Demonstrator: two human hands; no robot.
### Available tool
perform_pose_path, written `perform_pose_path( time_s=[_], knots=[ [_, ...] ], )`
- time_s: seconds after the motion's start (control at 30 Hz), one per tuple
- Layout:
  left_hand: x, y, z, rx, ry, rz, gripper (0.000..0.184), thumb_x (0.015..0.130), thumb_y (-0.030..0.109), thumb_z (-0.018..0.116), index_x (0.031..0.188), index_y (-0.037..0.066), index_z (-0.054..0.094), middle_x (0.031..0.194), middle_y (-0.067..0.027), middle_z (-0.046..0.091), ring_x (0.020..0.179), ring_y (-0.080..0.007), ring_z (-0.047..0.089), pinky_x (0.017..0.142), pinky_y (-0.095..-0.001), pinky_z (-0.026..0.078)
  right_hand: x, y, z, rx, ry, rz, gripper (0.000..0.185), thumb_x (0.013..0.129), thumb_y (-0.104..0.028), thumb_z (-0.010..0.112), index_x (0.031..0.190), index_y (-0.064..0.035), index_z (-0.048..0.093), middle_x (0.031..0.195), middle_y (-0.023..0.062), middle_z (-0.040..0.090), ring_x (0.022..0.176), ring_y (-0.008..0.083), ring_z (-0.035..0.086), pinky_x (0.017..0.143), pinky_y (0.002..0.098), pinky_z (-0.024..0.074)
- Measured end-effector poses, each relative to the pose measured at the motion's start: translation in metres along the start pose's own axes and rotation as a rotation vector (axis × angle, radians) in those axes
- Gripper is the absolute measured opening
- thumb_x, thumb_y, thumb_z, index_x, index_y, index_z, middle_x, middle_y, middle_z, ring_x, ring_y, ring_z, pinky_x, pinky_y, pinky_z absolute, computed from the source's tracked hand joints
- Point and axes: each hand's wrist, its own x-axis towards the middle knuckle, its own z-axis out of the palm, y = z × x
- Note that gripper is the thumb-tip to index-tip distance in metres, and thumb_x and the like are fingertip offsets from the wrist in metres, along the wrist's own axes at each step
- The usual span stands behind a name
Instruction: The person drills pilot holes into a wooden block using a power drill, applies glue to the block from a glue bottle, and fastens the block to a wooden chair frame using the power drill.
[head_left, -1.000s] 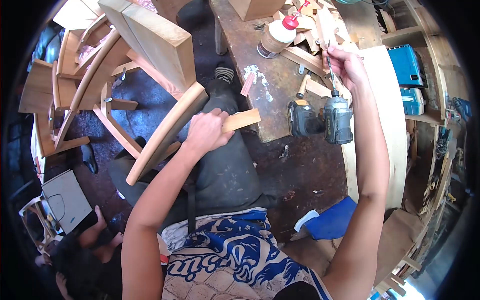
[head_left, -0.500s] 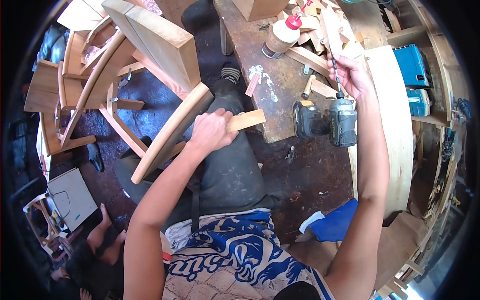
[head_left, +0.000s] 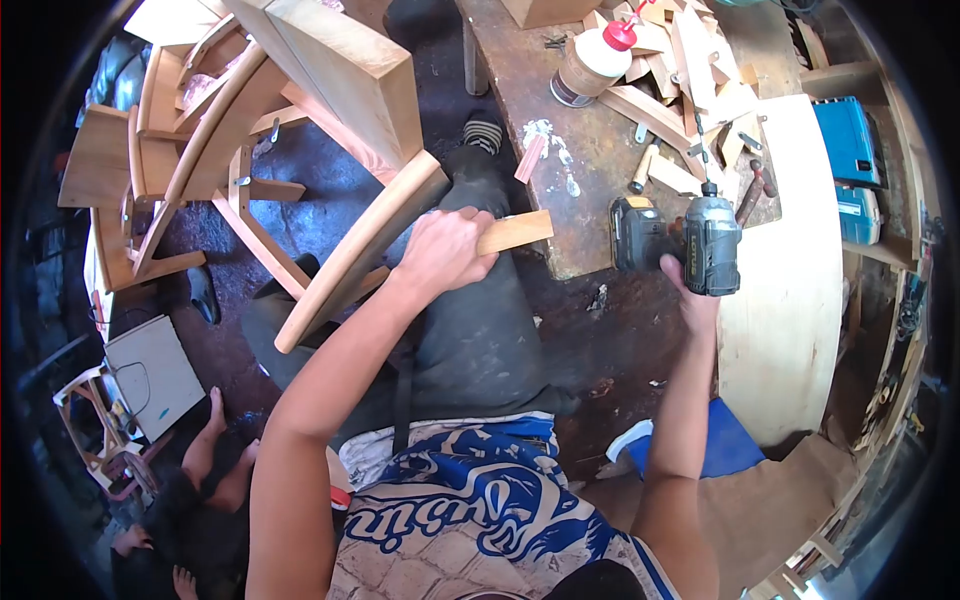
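My left hand (head_left: 455,247) is closed round a small flat wooden block (head_left: 518,231), whose end sticks out to the right over my leg. Beside it, a curved wooden rail (head_left: 350,262) of a chair frame leans across my lap. My right hand (head_left: 690,288) is at the black cordless driver (head_left: 712,245), mostly hidden beneath it, with the thumb showing between the driver's body and its battery (head_left: 636,233). The driver's long bit points away from me, over the table edge. A wooden-handled tool (head_left: 643,169) lies just beyond the battery.
The worktable (head_left: 577,225) bears a glue bottle (head_left: 594,64) with a red cap, white glue smears and a heap of wood offcuts (head_left: 690,60). Wooden chair frames (head_left: 150,170) stand at the left. Blue cases (head_left: 845,140) sit on the right shelf. Another person's bare legs (head_left: 205,450) show lower left.
My right hand has left the driver's bit and come down to its body and battery side. My left hand still holds the block. The whole view has shifted a little.
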Motion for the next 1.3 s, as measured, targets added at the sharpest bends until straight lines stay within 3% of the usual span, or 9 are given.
perform_pose_path(
  time_s=[0.03,0.07,0.13,0.2,0.27,0.53,0.6,0.73,1.3],
  knots=[
    [0.001,0.0,0.0,-0.002,0.019,0.003,0.039,0.074,0.031,0.077,0.103,0.007,0.071,0.09,-0.0131,0.071,0.08,-0.0338,0.07,0.075,-0.0441,0.056,0.0,0.003,0.019,0.033,0.129,-0.064,0.044,0.082,-0.003,0.081,0.121,-0.0004,0.064,0.108,0.0062,0.069,0.098,0.0158,0.066,0.088,0.0331,0.0538],
    [0.003,0.001,-0.002,0.002,0.017,0.01,0.039,0.074,0.031,0.077,0.103,0.007,0.071,0.09,-0.0131,0.071,0.08,-0.0338,0.07,0.075,-0.0441,0.056,0.001,0.008,0.033,0.036,0.137,-0.065,0.044,0.082,-0.003,0.081,0.121,-0.0004,0.064,0.108,0.0062,0.069,0.098,0.0158,0.066,0.088,0.0331,0.0538],
    [0.003,0.001,-0.006,0.007,0.004,0.01,0.037,0.073,0.031,0.077,0.1,0.006,0.072,0.088,-0.0134,0.071,0.078,-0.0333,0.071,0.074,-0.0432,0.057,0.003,0.02,0.05,0.035,0.419,-0.141,0.029,0.082,-0.003,0.081,0.108,-0.0002,0.067,0.096,0.0037,0.069,0.087,0.0138,0.064,0.082,0.0318,0.0527],
    [0.004,0.006,-0.008,0.037,0.0,0.024,0.036,0.073,0.031,0.077,0.099,0.007,0.072,0.088,-0.0136,0.071,0.077,-0.0332,0.071,0.073,-0.0434,0.057,0.005,0.025,0.046,0.042,0.454,-0.188,0.022,0.082,-0.001,0.08,0.101,-0.0009,0.068,0.092,0.0029,0.068,0.082,0.0135,0.063,0.077,0.031,0.051],
    [0.006,0.007,-0.01,0.064,-0.006,0.022,0.036,0.073,0.031,0.076,0.099,0.007,0.072,0.087,-0.0137,0.071,0.076,-0.0331,0.071,0.072,-0.0436,0.057,-0.003,0.021,0.03,0.098,0.279,-0.084,0.032,0.082,0.005,0.076,0.111,-0.0025,0.066,0.101,0.0049,0.068,0.091,0.0159,0.065,0.086,0.032,0.0513],
    [0.008,0.009,-0.009,0.078,-0.008,0.025,0.036,0.073,0.031,0.076,0.099,0.006,0.071,0.088,-0.0127,0.07,0.073,-0.0342,0.07,0.07,-0.0438,0.057,-0.038,-0.049,-0.026,-0.212,-0.099,0.141,0.034,0.074,0.005,0.075,0.107,-0.0042,0.068,0.095,0.0031,0.068,0.087,0.0165,0.065,0.081,0.034,0.052],
    [0.008,0.009,-0.009,0.084,-0.009,0.024,0.036,0.073,0.031,0.076,0.099,0.006,0.071,0.087,-0.0124,0.07,0.073,-0.0345,0.07,0.07,-0.0439,0.057,-0.033,-0.065,-0.021,-0.357,-0.192,0.221,0.033,0.066,0.0,0.075,0.098,-0.0006,0.068,0.09,0.006,0.069,0.084,0.0196,0.066,0.081,0.0338,0.052],
    [0.004,0.008,-0.008,0.079,-0.009,0.022,0.036,0.073,0.031,0.077,0.098,0.006,0.071,0.084,-0.0123,0.069,0.072,-0.0347,0.07,0.069,-0.0441,0.056,-0.021,-0.067,-0.013,-0.48,-0.304,0.127,0.031,0.063,-0.001,0.071,0.093,0.0009,0.067,0.087,0.0126,0.069,0.079,0.0278,0.065,0.077,0.0349,0.0517],
    [0.0,0.01,-0.005,0.035,-0.008,-0.025,0.035,0.073,0.029,0.076,0.099,0.006,0.07,0.084,-0.0139,0.069,0.071,-0.0355,0.069,0.066,-0.0445,0.056,-0.001,-0.072,0.007,-0.553,-0.38,0.154,0.032,0.061,-0.001,0.069,0.093,0.001,0.067,0.083,0.0176,0.068,0.076,0.0361,0.065,0.074,0.0389,0.0525]
  ],
)
